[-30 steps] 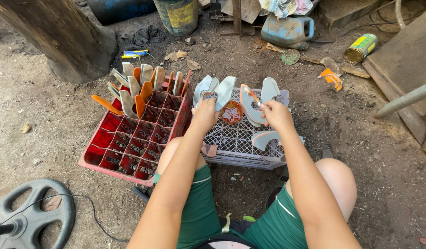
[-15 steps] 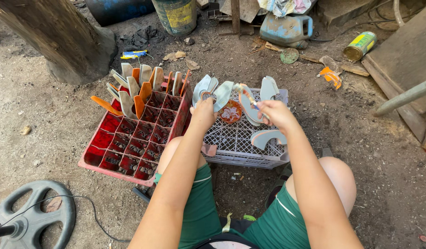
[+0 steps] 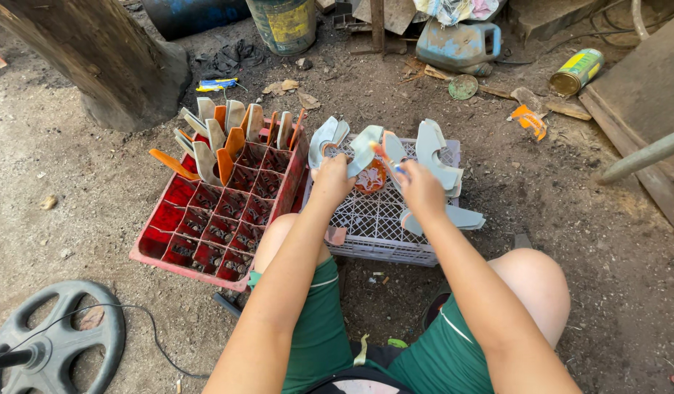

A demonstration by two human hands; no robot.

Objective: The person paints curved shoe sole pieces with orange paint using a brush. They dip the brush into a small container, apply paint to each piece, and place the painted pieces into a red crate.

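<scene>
A small fan (image 3: 433,157) with pale grey-blue blades and an orange hub (image 3: 369,179) lies on an upturned white mesh crate (image 3: 380,226) in front of my knees. My left hand (image 3: 331,179) grips the fan at a blade just left of the hub. Over the hub's right side, my right hand (image 3: 422,191) is closed on a thin tool (image 3: 386,156) with orange and blue on it, its tip pointing at the hub. One blade (image 3: 461,217) sticks out below my right wrist.
A red compartment crate (image 3: 205,219) stands to the left, with several grey and orange blades (image 3: 224,138) upright at its far end. Behind are a tree trunk (image 3: 110,58), a bucket (image 3: 284,25), a blue jerrycan (image 3: 457,44) and a can (image 3: 578,71). A black wheel (image 3: 56,339) lies near left.
My right hand has shifted a little left toward the hub, and the fan's blades have turned slightly. My left hand stays on the fan.
</scene>
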